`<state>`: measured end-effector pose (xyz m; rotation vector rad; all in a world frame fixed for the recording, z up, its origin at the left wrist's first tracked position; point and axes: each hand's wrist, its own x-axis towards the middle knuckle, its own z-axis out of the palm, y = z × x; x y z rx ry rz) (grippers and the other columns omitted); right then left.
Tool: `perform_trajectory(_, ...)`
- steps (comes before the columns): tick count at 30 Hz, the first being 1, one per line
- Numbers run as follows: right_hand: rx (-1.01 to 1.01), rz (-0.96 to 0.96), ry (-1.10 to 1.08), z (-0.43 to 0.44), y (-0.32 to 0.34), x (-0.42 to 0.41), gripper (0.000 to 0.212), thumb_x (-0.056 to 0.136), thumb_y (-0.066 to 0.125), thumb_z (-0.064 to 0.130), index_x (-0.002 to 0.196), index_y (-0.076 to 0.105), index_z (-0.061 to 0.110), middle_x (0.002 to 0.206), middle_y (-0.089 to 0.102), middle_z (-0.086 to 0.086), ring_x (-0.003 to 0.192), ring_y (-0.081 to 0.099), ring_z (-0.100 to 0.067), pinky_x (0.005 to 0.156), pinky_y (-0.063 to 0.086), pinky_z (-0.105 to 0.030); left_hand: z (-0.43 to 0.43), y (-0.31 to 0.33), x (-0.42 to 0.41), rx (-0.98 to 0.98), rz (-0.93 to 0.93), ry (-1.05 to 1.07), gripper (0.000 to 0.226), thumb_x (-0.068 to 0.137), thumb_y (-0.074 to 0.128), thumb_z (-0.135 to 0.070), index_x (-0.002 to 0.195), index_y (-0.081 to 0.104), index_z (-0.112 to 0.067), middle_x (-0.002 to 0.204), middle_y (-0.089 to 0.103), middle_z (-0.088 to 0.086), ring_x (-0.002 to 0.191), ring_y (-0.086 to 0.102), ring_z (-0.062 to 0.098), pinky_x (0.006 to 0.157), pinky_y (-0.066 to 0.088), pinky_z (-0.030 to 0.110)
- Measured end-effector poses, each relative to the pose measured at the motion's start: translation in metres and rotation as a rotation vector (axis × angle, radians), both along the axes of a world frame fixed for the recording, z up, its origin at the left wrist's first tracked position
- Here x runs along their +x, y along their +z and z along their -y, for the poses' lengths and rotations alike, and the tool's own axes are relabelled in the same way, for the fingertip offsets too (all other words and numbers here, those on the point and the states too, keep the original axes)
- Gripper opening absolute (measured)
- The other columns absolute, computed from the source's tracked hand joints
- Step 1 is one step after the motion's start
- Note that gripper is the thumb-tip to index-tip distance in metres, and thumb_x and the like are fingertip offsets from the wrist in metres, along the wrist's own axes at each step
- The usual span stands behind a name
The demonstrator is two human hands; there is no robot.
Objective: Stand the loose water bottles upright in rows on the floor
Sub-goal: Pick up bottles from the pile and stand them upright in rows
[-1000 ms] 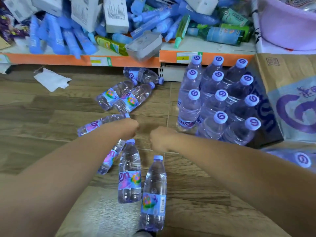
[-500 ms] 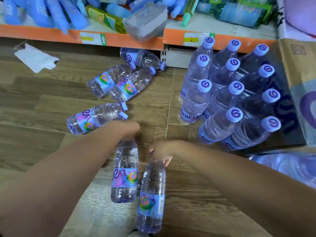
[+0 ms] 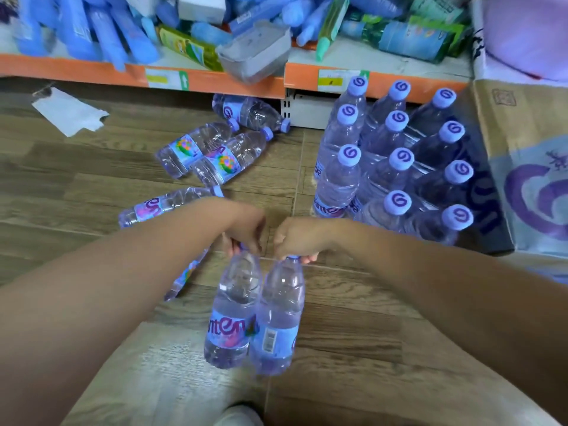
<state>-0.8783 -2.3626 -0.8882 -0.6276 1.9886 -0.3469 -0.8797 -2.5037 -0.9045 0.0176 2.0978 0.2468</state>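
Water bottles: upright block (image 3: 396, 155) stands in rows at right; loose bottles (image 3: 215, 152) lie far left. Near centre, left hand (image 3: 246, 229) pinches left bottle (image 3: 233, 309) by its neck, right hand (image 3: 298, 238) the right bottle (image 3: 278, 318), bodies touching, likely a paired lift toward the rows. Caps (image 3: 293, 257) mostly covered by the grip; base contact with floor (image 3: 353, 333) unclear.

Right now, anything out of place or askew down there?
Yes. Five loose bottles lie on their sides on the floor, near the upright block. A grey tray tilts over the shelf edge; a paper scrap lies on the floor. The left hand grips the left bottle by the neck, the right hand the right bottle.
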Motion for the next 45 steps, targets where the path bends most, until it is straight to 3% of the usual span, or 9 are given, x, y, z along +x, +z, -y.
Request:
perform_trajectory(8, 0.141, -0.483, -0.016, -0.023, 0.040, -0.016, 0.026, 0.088, 0.048, 0.028, 0.069, 0.052, 0.011, 0.061, 0.050, -0.002, 0.067, 0.051, -0.024, 0.046, 0.030, -0.021, -0.032, 0.067, -0.001, 0.070, -0.236, -0.116, 0.026, 0.076, 0.077, -0.019, 0.089, 0.058, -0.007, 0.055, 0.056, 0.001, 0.031, 0.055, 0.005, 0.037, 0.045, 0.012)
perform_trajectory(15, 0.193, -0.591, -0.165, -0.041, 0.053, -0.015, 0.021, 0.088, 0.051, 0.020, 0.104, 0.060, 0.009, 0.104, 0.060, -0.012, 0.085, 0.053, -0.031, 0.067, 0.041, -0.028, -0.041, 0.090, 0.001, 0.060, -0.490, -0.266, 0.023, 0.078, 0.072, -0.027, 0.084, 0.054, -0.015, 0.065, 0.058, 0.000, 0.054, 0.062, 0.020, 0.042, 0.041, 0.018)
perform_trajectory(20, 0.199, -0.527, -0.121, -0.046, 0.060, -0.017, 0.018, 0.094, 0.051, 0.020, 0.110, 0.058, 0.023, 0.059, 0.053, -0.001, 0.047, 0.051, -0.020, 0.061, 0.048, -0.026, -0.040, 0.083, -0.007, 0.017, -0.693, -0.323, 0.026, 0.075, 0.070, -0.029, 0.091, 0.057, -0.011, 0.063, 0.041, -0.007, 0.081, 0.053, 0.025, 0.066, 0.041, 0.029)
perform_trajectory(25, 0.017, -0.278, -0.093, -0.038, 0.073, -0.006, 0.021, 0.087, 0.066, 0.024, 0.096, 0.057, 0.007, 0.084, 0.054, -0.009, 0.071, 0.063, -0.033, 0.064, 0.055, -0.034, -0.042, 0.084, -0.013, 0.008, -0.670, -0.323, 0.024, 0.075, 0.072, -0.026, 0.086, 0.054, -0.015, 0.065, 0.043, -0.007, 0.077, 0.052, 0.023, 0.063, 0.038, 0.028)
perform_trajectory(29, -0.007, -0.335, -0.132, -0.046, 0.072, -0.012, 0.024, 0.086, 0.066, 0.032, 0.079, 0.058, 0.011, 0.076, 0.058, -0.007, 0.059, 0.062, -0.028, 0.071, 0.055, -0.029, -0.042, 0.085, -0.012, 0.006, -0.686, -0.310, 0.021, 0.077, 0.070, -0.024, 0.085, 0.052, -0.015, 0.067, 0.045, -0.005, 0.077, 0.050, 0.022, 0.050, 0.031, 0.026)
perform_trajectory(34, 0.059, -0.363, -0.181, -0.058, 0.073, -0.022, 0.030, 0.078, 0.066, 0.006, 0.108, 0.066, 0.004, 0.071, 0.057, -0.009, 0.041, 0.054, -0.013, 0.048, 0.045, -0.018, -0.041, 0.084, -0.013, 0.020, -0.694, -0.323, 0.023, 0.077, 0.069, -0.026, 0.091, 0.055, -0.014, 0.087, 0.056, 0.006, 0.086, 0.056, 0.027, 0.066, 0.043, 0.031)
perform_trajectory(38, 0.075, -0.504, -0.197, -0.058, 0.067, -0.022, 0.018, 0.082, 0.056, 0.010, 0.099, 0.061, 0.013, 0.078, 0.069, -0.007, 0.047, 0.056, -0.016, 0.080, 0.057, -0.028, -0.039, 0.083, -0.011, 0.023, -0.746, -0.315, 0.024, 0.076, 0.068, -0.023, 0.095, 0.058, -0.012, 0.086, 0.051, 0.006, 0.093, 0.054, 0.029, 0.078, 0.049, 0.040)
perform_trajectory(41, 0.052, -0.492, -0.247, -0.059, 0.063, -0.026, 0.013, 0.082, 0.056, 0.012, 0.094, 0.054, 0.016, 0.061, 0.061, -0.001, 0.030, 0.053, -0.005, 0.083, 0.055, -0.026, -0.036, 0.084, -0.010, 0.019, -0.753, -0.304, 0.026, 0.076, 0.069, -0.024, 0.098, 0.059, -0.013, 0.086, 0.049, 0.004, 0.097, 0.053, 0.029, 0.083, 0.048, 0.040)
perform_trajectory(45, 0.065, -0.482, -0.240, -0.058, 0.059, -0.029, 0.014, 0.081, 0.057, 0.012, 0.093, 0.052, 0.016, 0.071, 0.066, -0.006, 0.023, 0.048, -0.002, 0.084, 0.056, -0.026, -0.035, 0.082, -0.013, -0.012, -0.721, -0.277, 0.035, 0.077, 0.067, -0.026, 0.110, 0.061, -0.014, 0.104, 0.056, 0.010, 0.103, 0.055, 0.030, 0.087, 0.050, 0.042)
